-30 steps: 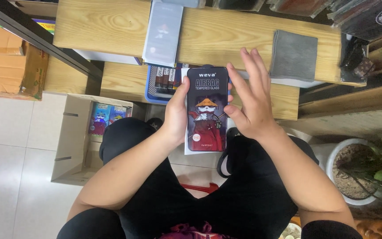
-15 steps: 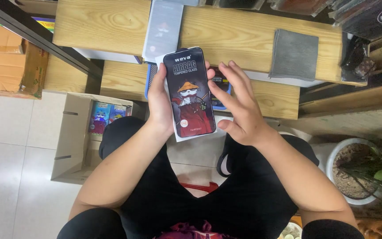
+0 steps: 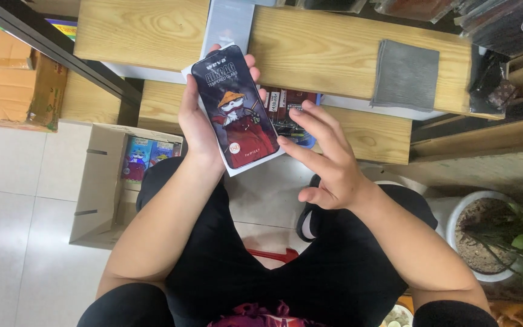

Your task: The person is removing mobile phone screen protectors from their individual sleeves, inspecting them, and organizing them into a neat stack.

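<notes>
A: What do the two hands show?

B: The left hand (image 3: pixel 196 124) is raised in front of the body, forearm running up from the lap, its fingers wrapped round the left edge and back of a dark package (image 3: pixel 237 109), with fingertips showing over the top right corner. The right hand (image 3: pixel 325 160) is open and holds nothing; its fingers are spread and angled toward the package, the forefinger tip just beside the lower right edge. Whether it touches cannot be told.

A: And the surroundings, largest first?

B: Beyond both hands runs a long wooden shelf (image 3: pixel 152 30), with a lower wooden shelf (image 3: pixel 370 130) directly behind them. Below and left of the left hand an open cardboard box (image 3: pixel 101 188) stands on the tiled floor, colourful packs inside. Far right of the right hand sits a white plant pot (image 3: pixel 479 236) with green leaves. A grey cloth (image 3: pixel 405 74) lies on the upper shelf, up and right of the right hand. A pale flat sleeve (image 3: pixel 228 24) lies just above the package. Behind the right hand's fingers, partly hidden by them, rests a blue tray of packets (image 3: pixel 289 115).

A: How does the held item look?

B: A flat, phone-shaped card, tilted left, dark blue-black with a cartoon figure in a conical hat and red robe, on a white backing whose edges show around it.
</notes>
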